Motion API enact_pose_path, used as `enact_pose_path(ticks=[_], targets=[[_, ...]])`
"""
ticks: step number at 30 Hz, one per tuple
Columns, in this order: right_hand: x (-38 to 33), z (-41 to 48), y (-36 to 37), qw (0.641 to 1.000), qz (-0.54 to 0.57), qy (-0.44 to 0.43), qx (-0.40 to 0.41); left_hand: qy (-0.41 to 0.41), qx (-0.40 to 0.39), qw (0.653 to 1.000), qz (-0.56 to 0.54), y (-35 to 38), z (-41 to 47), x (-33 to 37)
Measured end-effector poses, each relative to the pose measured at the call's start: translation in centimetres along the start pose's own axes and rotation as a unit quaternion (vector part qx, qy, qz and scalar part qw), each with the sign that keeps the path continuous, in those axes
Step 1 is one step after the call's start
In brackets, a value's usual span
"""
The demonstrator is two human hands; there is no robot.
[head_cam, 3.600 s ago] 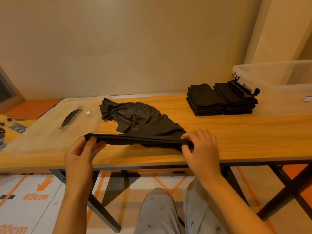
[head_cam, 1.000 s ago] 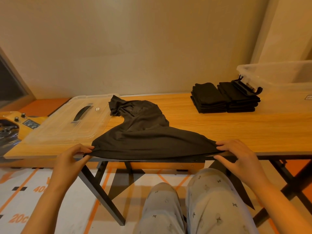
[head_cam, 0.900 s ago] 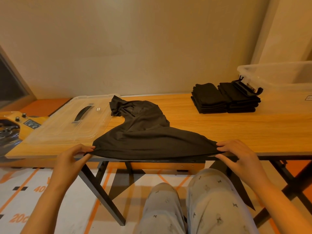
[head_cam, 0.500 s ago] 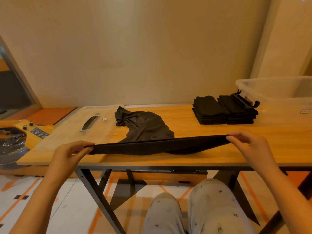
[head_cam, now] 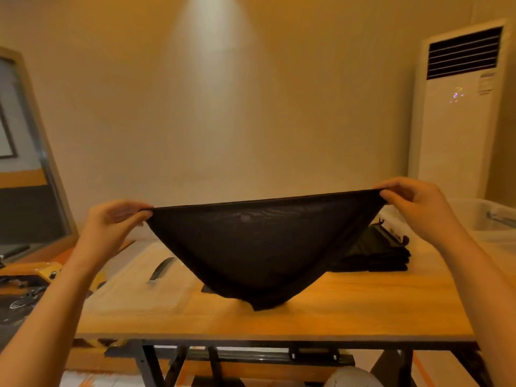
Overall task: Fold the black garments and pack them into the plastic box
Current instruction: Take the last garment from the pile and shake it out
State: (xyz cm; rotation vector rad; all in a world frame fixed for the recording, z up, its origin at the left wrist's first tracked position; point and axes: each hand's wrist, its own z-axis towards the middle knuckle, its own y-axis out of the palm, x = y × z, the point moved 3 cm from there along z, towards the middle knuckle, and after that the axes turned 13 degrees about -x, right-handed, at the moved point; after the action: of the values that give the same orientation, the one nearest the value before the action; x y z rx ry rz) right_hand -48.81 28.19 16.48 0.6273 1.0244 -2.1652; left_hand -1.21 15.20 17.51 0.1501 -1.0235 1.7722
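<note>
Left hand (head_cam: pixel 111 220) and right hand (head_cam: pixel 411 203) pinch the black garment (head_cam: pixel 262 247) by its top corners, maybe the waistband. Lay it down flat, pulled tight.

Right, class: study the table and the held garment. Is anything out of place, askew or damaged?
Nothing stands out. The left hand and right hand pinch the black garment by its top edge; the folded stack sits neatly on the table beside the plastic box, not yet packed.
</note>
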Motion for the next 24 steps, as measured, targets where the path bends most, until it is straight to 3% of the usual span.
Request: enact_pose_path(ticks=[8,15,19,24], targets=[[-5.5,5.4,-3.7,0.986,0.109,-0.086,0.093,0.042,0.08,0.99,-0.113,-3.5,4.8,4.9],[-8.0,8.9,-5.6,0.965,0.178,-0.121,0.147,0.048,0.135,0.952,-0.269,-5.5,10.3,5.9],[-4.4,12.4,-4.5,0.978,0.157,-0.08,0.115,0.011,0.067,0.965,-0.252,-2.8,13.9,2.5],[4.7,18.8,-0.1,0.993,0.101,0.045,0.025,-0.092,-0.078,0.989,-0.089,2.5,19.1,-6.8]])
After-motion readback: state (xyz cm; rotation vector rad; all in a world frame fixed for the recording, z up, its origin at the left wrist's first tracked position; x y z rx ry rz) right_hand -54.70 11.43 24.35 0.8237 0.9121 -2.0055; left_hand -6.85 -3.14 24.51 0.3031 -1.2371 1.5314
